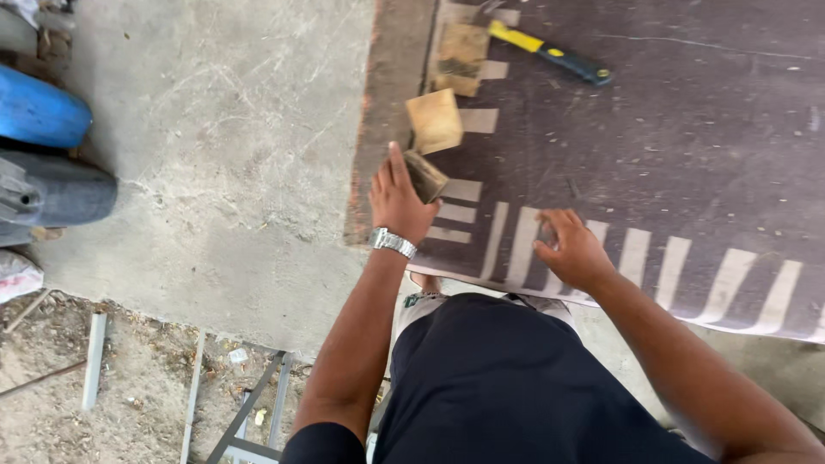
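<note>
My left hand (397,202), with a metal watch on the wrist, grips a small wooden block (425,175) near the left edge of a dark plywood board (687,155). My right hand (571,249) rests with fingers bent on the board's near edge, over pale wooden slats (516,245) laid in a row. Another light wooden block (435,120) lies just beyond the held one. A larger worn block (460,58) sits farther back.
A hammer with a yellow and black handle (554,54) lies on the board at the top. Concrete floor (223,155) spreads to the left. Blue and grey rounded objects (43,155) sit at the far left. A metal frame (249,412) stands below.
</note>
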